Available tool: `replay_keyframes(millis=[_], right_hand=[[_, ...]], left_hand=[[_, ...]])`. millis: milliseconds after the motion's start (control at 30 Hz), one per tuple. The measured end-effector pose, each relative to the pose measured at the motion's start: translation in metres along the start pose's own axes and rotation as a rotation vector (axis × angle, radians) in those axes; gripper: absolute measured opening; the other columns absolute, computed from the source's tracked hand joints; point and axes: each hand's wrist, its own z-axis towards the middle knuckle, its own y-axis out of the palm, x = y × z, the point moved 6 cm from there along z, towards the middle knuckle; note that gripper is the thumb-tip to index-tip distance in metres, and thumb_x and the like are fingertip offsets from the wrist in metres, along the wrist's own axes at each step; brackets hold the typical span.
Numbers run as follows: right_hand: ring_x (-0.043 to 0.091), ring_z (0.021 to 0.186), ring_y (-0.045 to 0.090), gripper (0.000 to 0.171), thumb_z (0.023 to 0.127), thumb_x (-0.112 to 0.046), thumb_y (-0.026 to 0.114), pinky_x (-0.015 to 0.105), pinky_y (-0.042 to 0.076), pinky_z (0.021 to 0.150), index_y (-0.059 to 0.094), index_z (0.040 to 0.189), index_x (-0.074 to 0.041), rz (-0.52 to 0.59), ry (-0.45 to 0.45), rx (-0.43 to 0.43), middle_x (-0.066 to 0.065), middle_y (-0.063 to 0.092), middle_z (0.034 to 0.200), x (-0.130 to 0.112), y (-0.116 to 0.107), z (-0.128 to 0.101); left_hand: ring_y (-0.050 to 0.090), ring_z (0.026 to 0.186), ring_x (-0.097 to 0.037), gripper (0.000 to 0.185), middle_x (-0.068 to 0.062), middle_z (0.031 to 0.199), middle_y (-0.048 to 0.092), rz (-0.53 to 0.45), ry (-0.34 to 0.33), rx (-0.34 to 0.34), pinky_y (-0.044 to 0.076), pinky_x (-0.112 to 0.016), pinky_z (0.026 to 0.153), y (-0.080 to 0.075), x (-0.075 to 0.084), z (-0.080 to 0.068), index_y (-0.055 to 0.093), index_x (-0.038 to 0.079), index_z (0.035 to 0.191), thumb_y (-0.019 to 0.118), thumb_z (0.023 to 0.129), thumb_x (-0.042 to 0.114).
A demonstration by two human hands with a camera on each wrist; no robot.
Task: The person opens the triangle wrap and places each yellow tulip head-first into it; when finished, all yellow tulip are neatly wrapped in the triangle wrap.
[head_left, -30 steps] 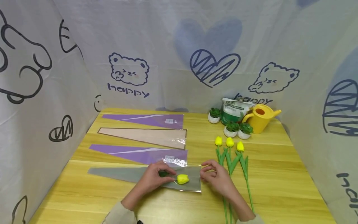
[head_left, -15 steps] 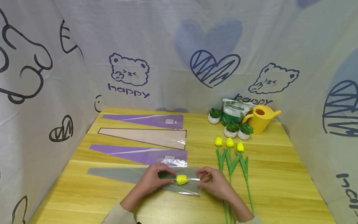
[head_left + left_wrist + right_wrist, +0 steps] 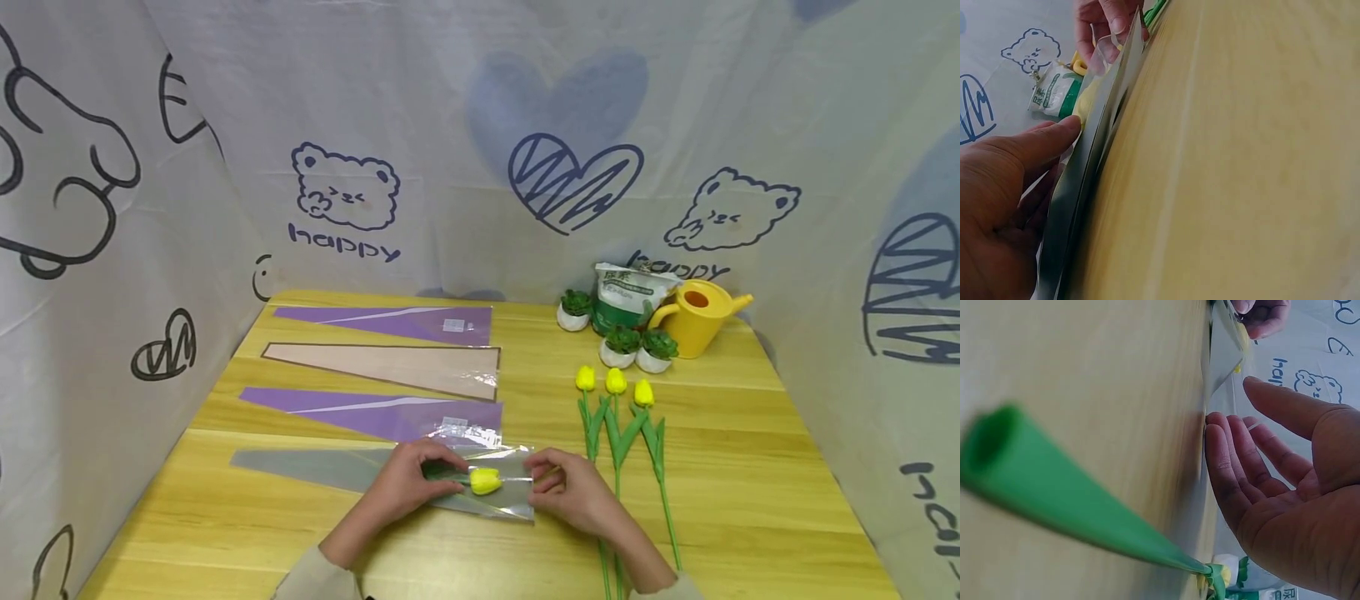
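Observation:
A yellow tulip lies along a grey flower sleeve with a clear front. Film reflections cross beside the bloom, which seems to lie under the film. My left hand curves around the stem just below the bloom, thumb and fingers on either side. In the left wrist view, its thumb touches beside the yellow bloom. At the sleeve's wide right end is my right hand, its fingertips touching or very near the edge. In the right wrist view, its thumb stands apart from the loosely bent fingers.
Two purple sleeves and a pale pink sleeve lie behind the grey one. Three yellow tulips lie at the right, partly beneath my right forearm. Farther back stand three potted succulents, a white-and-green bag and a yellow watering can.
The sleeve, tulip and left hand have shifted slightly left. My right hand has moved left and lower along the sleeve's wide end. More reflections show on the film around the bloom.

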Motion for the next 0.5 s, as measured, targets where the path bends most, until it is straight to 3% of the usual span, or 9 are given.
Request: replay_keyframes(millis=[500], right_hand=[[0.022,0.093,0.07,0.042,0.085,-0.003,0.083,0.021,0.058,0.076,0.067,0.124,0.0,-0.018,-0.007,0.009,0.013,0.069,0.11,-0.0048,-0.0036,-0.0023]], left_hand=[[0.068,0.103,-0.011,0.029,0.012,0.106,0.077,0.01,-0.001,0.001,0.054,-0.031,0.096,0.0004,0.0003,0.0001,0.08,0.022,0.106,0.09,0.08,0.018]])
